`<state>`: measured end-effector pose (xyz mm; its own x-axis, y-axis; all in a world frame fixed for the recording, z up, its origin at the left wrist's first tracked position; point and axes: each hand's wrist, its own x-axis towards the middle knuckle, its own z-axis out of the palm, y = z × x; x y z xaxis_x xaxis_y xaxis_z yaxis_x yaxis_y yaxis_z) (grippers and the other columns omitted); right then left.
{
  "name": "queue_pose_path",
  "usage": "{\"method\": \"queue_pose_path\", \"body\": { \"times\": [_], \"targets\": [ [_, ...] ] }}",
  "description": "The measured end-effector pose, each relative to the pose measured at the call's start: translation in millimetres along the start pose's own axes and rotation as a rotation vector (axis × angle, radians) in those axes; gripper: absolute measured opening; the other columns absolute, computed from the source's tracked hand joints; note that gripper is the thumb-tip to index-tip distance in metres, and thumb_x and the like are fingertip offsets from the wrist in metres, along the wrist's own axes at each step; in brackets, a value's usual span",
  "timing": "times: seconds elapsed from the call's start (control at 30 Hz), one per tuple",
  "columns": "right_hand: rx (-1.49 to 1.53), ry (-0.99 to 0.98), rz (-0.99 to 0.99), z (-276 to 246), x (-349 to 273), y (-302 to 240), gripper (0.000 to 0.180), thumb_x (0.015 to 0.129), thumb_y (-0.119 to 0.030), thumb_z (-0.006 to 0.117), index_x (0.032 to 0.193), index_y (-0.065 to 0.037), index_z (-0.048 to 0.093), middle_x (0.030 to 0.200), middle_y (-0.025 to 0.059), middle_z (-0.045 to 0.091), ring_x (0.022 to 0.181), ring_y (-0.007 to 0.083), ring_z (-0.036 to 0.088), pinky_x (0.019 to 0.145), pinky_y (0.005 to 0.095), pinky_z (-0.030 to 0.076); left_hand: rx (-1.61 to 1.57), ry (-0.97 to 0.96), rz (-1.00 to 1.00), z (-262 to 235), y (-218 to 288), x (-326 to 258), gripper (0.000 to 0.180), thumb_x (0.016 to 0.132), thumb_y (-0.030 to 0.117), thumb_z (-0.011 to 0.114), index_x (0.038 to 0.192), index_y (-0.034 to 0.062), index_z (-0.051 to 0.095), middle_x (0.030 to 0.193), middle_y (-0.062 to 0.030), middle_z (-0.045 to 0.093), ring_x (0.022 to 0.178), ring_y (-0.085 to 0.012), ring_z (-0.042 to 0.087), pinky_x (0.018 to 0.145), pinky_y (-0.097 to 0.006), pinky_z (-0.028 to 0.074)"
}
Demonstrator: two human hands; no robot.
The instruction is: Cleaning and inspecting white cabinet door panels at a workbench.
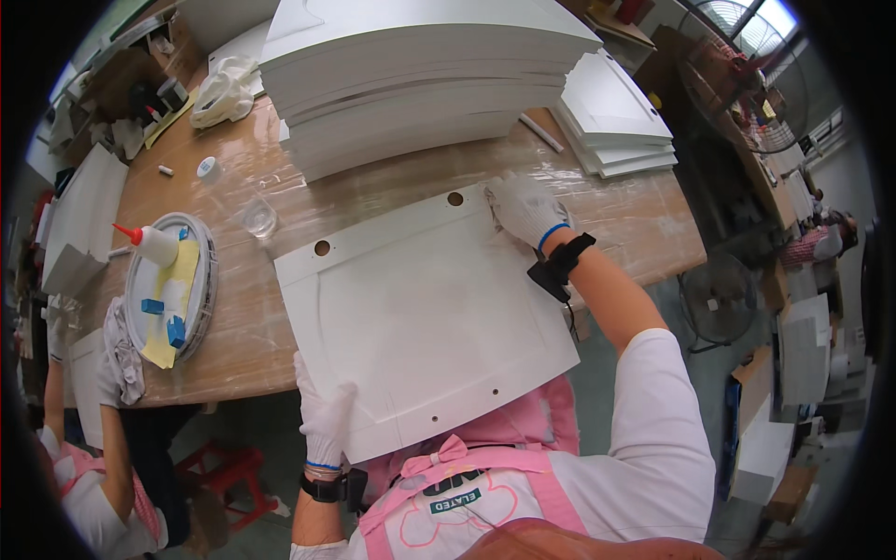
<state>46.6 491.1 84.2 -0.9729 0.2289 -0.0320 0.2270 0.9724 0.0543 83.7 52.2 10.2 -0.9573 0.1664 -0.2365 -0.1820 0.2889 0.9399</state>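
A white panel (pixel 420 308) with two round holes near its far edge and small holes near its close edge lies tilted across the table's front edge, over my lap. My left hand (pixel 325 411), in a white knit glove, grips its left edge close to me, thumb on top and fingers at the side. At the far right corner my gloved right hand (pixel 525 207) presses down, fingers bunched over what looks like a crumpled greyish cloth (pixel 564 213); most of it is hidden under the glove.
A tall stack of white panels (pixel 420 84) stands behind, with a smaller stack (pixel 616 117) at right. Left are an oval tray (pixel 207 322) with a red-tipped bottle (pixel 157 245) and blue blocks, and a clear cup (pixel 259 218). A co-worker's gloved hand (pixel 110 378) works at far left.
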Motion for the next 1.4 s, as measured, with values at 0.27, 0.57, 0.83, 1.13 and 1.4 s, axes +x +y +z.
{"method": "queue_pose_path", "body": {
  "times": [0.27, 0.57, 0.83, 1.13, 1.4],
  "targets": [
    [-0.163, -0.106, -0.008, -19.5, -2.3, -8.5, 0.020, 0.093, -0.019, 0.055, 0.102, -0.005, 0.065, 0.107, 0.0149, 0.065, 0.098, 0.0331, 0.066, 0.083, 0.0423, 0.055, 0.081, 0.033, 0.006, -0.3, 0.5, -3.1, 0.093, 0.079, 0.001, 0.065, 0.158, 0.0036, 0.016, 0.144, -0.0153, 0.049, 0.121, -0.0221, 0.055, 0.098, -0.033, 0.049],
    [-0.055, -0.125, 0.005, -3.5, 8.3, -6.7, 0.021, 0.092, -0.015, 0.056, 0.109, -0.007, 0.066, 0.112, 0.0166, 0.066, 0.103, 0.0345, 0.066, 0.085, 0.0443, 0.055, 0.038, 0.020, -0.046, -2.5, 9.0, -5.9, 0.093, 0.079, 0.002, 0.067, 0.157, 0.0030, 0.017, 0.140, -0.0157, 0.052, 0.118, -0.0213, 0.057, 0.098, -0.032, 0.050],
    [0.024, 0.147, -0.172, 12.6, 6.9, -84.8, 0.021, 0.093, -0.019, 0.055, 0.106, -0.005, 0.064, 0.099, 0.0180, 0.066, 0.091, 0.0386, 0.065, 0.078, 0.0484, 0.052, 0.234, -0.028, -0.021, -2.6, 11.0, 8.4, 0.086, 0.086, 0.023, 0.063, 0.155, -0.0012, 0.018, 0.157, -0.0234, 0.032, 0.143, -0.0318, 0.038, 0.115, -0.034, 0.032],
    [0.620, -0.361, -0.498, -50.1, -60.8, -223.6, 0.025, 0.092, -0.025, 0.061, 0.107, -0.005, 0.067, 0.094, 0.0172, 0.068, 0.089, 0.0332, 0.065, 0.080, 0.0388, 0.052, -0.011, -0.231, -0.174, -41.7, 2.0, -30.8, 0.063, 0.102, 0.030, 0.051, 0.152, -0.0009, 0.029, 0.151, -0.0206, 0.042, 0.138, -0.0233, 0.044, 0.111, -0.032, 0.037],
    [0.118, 0.236, -0.185, 15.5, 3.8, -214.1, 0.050, 0.092, -0.040, 0.059, 0.134, -0.012, 0.058, 0.138, 0.0153, 0.050, 0.111, 0.0312, 0.061, 0.093, 0.0397, 0.050, -1.171, -0.613, -0.462, -44.9, -31.9, -86.5, 0.055, 0.106, 0.043, 0.043, 0.141, 0.0004, 0.041, 0.124, -0.0166, 0.064, 0.105, -0.0280, 0.067, 0.087, -0.035, 0.058]
  ]
}}
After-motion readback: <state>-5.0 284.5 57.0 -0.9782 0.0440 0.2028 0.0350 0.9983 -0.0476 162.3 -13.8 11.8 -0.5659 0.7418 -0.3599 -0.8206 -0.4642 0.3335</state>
